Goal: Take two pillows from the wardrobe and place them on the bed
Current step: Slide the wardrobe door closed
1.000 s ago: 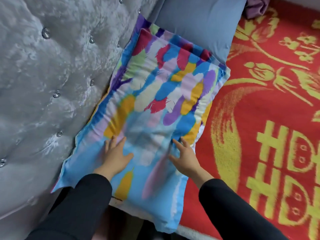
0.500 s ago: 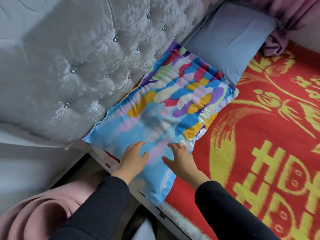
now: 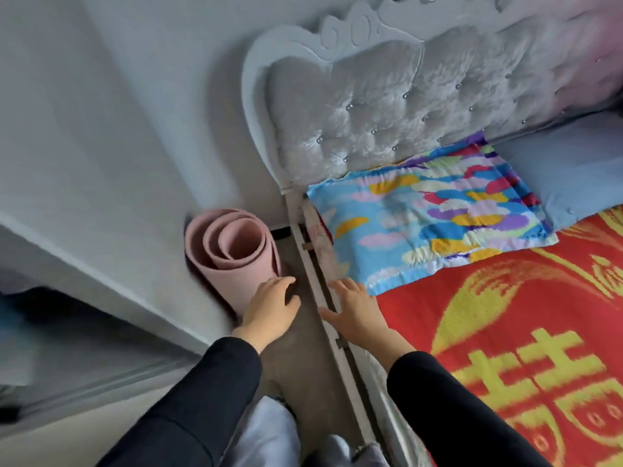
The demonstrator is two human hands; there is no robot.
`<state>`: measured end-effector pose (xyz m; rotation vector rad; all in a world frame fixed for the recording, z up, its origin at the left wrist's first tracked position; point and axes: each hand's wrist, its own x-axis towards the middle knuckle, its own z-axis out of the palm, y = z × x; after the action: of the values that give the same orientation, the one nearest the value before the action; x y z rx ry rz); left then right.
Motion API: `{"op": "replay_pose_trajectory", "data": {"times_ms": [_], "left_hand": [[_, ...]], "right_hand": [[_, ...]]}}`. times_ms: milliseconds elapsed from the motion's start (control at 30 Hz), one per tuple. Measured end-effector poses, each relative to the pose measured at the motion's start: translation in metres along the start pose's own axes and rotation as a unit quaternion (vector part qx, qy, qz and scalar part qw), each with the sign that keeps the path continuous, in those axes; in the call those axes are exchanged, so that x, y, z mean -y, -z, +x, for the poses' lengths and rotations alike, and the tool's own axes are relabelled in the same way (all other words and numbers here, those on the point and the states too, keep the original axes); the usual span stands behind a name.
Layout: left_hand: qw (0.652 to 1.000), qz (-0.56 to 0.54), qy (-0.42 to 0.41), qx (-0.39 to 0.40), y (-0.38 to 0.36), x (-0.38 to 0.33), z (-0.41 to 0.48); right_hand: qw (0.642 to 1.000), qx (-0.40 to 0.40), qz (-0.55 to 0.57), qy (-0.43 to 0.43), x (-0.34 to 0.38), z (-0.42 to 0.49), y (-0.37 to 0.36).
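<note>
A multicoloured feather-print pillow [image 3: 428, 220] lies flat at the head of the bed, against the grey tufted headboard [image 3: 387, 106]. To its right lies a plain grey-blue pillow [image 3: 573, 173]. The bed carries a red blanket [image 3: 505, 315] with yellow patterns. My left hand [image 3: 273, 305] hovers over the floor beside the bed, fingers loosely curled, holding nothing. My right hand [image 3: 354, 308] is spread open over the bed's side rail, just short of the colourful pillow's near corner, touching nothing that I can make out.
A rolled pink mat [image 3: 232, 251] stands on the floor between the white wall [image 3: 118, 129] and the bed frame [image 3: 323, 298]. A narrow strip of brown floor [image 3: 303, 358] runs along the bed. Pale slippers show at the bottom edge.
Both hands have lifted off the colourful pillow and drawn back toward the bed's edge. The view has pulled away and turned left, bringing the mat and wall into sight.
</note>
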<state>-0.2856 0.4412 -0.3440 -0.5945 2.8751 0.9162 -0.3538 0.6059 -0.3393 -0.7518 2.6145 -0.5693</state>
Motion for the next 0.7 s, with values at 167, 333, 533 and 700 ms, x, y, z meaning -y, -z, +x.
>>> {"op": "replay_pose_trajectory", "data": {"times_ms": [167,333,533,700], "left_hand": [[0.994,-0.016,0.081,-0.070,0.049,0.057,-0.085],[0.980,-0.032,0.138,-0.139,0.108,0.123,-0.157],[0.956,-0.028,0.179,-0.231,0.198,0.213,-0.253],[0.927,-0.018,0.227,-0.298,0.266,0.297,-0.346]], "right_hand": [[0.992,0.042,-0.039,0.111,0.086,-0.032,-0.030],[0.973,0.058,-0.079,0.209,0.188,-0.050,-0.058],[0.944,0.061,-0.124,0.299,0.329,-0.079,-0.096],[0.918,0.060,-0.155,0.359,0.457,-0.112,-0.138]]}}
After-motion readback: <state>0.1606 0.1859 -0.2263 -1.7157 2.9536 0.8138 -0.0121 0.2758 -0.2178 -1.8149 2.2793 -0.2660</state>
